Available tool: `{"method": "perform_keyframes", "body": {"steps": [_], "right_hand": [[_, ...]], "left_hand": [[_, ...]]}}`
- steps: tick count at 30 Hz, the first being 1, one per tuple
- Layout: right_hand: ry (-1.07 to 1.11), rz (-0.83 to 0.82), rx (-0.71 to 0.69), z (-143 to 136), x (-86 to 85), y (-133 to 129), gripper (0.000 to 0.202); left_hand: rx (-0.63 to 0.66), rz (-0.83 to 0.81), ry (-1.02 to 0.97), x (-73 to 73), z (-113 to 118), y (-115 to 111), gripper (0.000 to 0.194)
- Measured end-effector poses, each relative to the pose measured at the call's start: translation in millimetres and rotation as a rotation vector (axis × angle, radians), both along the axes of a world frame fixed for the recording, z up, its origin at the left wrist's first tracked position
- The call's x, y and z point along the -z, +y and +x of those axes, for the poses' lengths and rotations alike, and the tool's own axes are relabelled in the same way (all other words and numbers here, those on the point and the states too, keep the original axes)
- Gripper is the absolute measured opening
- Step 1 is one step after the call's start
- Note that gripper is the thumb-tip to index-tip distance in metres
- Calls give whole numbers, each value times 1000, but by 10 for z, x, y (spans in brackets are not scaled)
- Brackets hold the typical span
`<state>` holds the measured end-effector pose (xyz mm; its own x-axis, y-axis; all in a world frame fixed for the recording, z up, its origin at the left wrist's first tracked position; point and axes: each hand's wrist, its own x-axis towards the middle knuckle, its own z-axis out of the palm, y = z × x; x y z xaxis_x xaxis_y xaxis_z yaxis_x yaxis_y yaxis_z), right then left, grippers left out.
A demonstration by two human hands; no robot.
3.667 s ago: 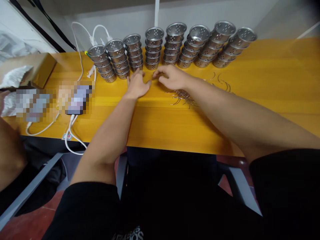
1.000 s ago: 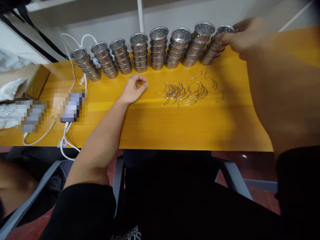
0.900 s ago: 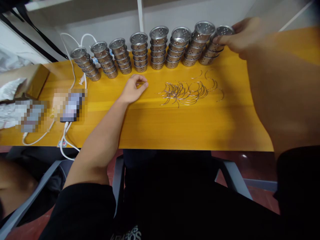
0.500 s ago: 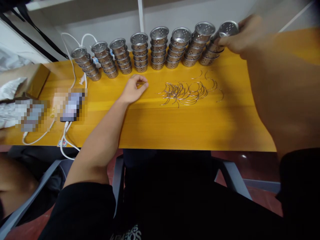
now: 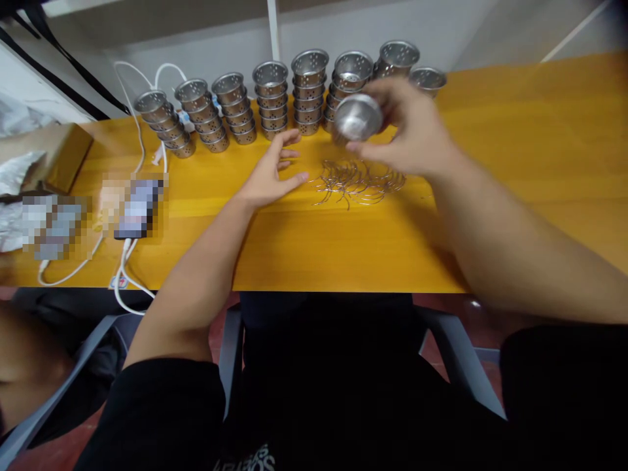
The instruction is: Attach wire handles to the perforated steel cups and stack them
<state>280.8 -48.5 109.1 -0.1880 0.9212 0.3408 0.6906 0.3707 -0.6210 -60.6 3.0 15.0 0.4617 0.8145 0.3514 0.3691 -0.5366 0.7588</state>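
Observation:
My right hand grips a shiny metal cup above the back of the table, its round opening or base tilted toward me. Beside the cup, my left hand has its fingers apart and holds nothing, with the thumb near the left end of a pile of thin curved wires. Several stacks of perforated metal cups stand in a row along the back. The rightmost stack is partly hidden behind my right hand.
On the wooden table, a phone with white cables lies at the left, near a second blurred device. A cardboard box is at the far left. Another person's leg shows at lower left.
My right hand has taken a cup off the rightmost stack and carried it left, over the wires. My left hand's fingers have spread, and the hand has moved slightly right.

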Motion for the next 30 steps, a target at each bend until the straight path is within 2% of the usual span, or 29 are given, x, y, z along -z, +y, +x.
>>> {"method": "perform_keyframes", "body": {"steps": [3, 7, 11, 13, 17, 19, 23, 30], "right_hand": [[13, -23, -235, -191, 243, -106, 96], [20, -144, -246, -384, 413, -121, 111], [82, -160, -270, -377, 557, -46, 115], [39, -110, -215, -282, 660, 43, 105], [-178, -28, -40, -69, 887, 246, 51], [-248, -43, -12, -21, 976, 324, 37], [-261, -54, -48, -19, 1034, 387, 23], [-174, -132, -65, 11, 907, 319, 22]], "left_hand": [[93, -28, -12, -99, 151, -147, 108], [149, -23, -8, -172, 257, -214, 105], [55, -25, 19, -142, 229, -160, 111], [11, -5, 26, -91, 190, -109, 110], [-44, 21, 15, 38, 111, 14, 107], [-45, 33, 20, 84, 81, 60, 108], [-49, 32, 44, 103, 59, 79, 113], [-67, 0, 40, 58, 92, 35, 107]]}}
